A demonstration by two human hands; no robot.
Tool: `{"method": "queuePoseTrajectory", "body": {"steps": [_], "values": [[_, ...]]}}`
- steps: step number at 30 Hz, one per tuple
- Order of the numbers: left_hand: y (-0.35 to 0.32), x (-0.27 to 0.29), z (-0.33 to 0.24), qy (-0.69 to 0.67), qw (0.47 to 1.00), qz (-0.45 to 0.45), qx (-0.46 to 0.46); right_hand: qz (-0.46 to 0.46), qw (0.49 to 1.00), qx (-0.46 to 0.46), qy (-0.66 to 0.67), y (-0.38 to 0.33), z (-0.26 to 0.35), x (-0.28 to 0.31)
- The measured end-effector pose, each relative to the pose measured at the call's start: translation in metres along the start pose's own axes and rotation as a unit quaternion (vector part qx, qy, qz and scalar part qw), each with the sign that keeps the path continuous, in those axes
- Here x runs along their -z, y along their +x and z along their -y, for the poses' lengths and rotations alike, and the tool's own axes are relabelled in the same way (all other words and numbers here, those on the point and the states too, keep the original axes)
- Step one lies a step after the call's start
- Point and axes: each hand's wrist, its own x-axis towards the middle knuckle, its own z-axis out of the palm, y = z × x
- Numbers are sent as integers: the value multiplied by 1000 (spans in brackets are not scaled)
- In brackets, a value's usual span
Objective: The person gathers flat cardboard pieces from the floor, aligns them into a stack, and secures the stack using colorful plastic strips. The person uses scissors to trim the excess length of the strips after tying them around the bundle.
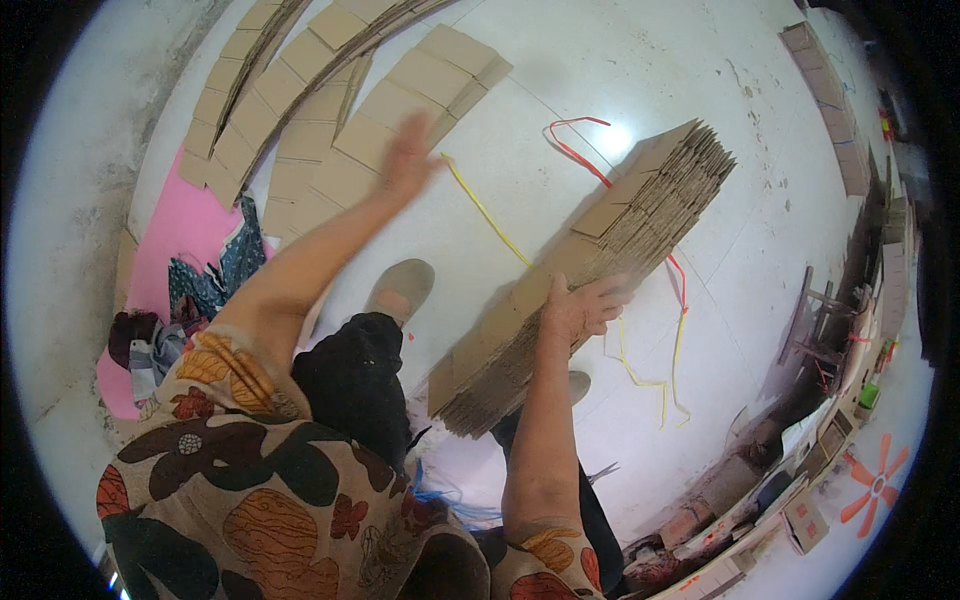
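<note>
A long bundle of stacked flat cardboard pieces (520, 310) lies slantwise on the floor in front of me. My right hand (585, 306) rests against its near right side, fingers spread. My left hand (408, 165) is raised to the left of the bundle, near the loose cardboard sheets, its fingers smeared by motion. A yellow strap (485, 212) comes out from the bundle's left side, and its end lies near my left hand in the picture. A red strap (578, 152) sticks out farther up. More strap ends, red (682, 285) and yellow (676, 370), show on the right side.
Overlapping rows of folded cardboard (300, 120) cover the far left, beside a pink sheet (170, 250) with cloth on it. Scissors (603, 472) lie near my right forearm. To the right stand a small stool (815, 325), an orange-bladed fan (877, 486) and another cardboard stack (828, 108).
</note>
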Motion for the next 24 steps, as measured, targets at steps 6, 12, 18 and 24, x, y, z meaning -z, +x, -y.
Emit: {"method": "queuePoseTrajectory", "body": {"steps": [6, 12, 18, 24], "values": [[-57, 89, 89, 105, 984, -94, 106, -25, 1000, 3, 11, 4, -3, 0], [-102, 75, 12, 231, 939, 178, 183, -51, 999, 6, 4, 6, -4, -6], [-102, 60, 43, 304, 913, 183, 200, -48, 999, 7, -12, 1, -4, -7], [-94, 59, 49, 365, 886, 225, 178, -48, 999, 6, -22, 3, -6, -5]]}}
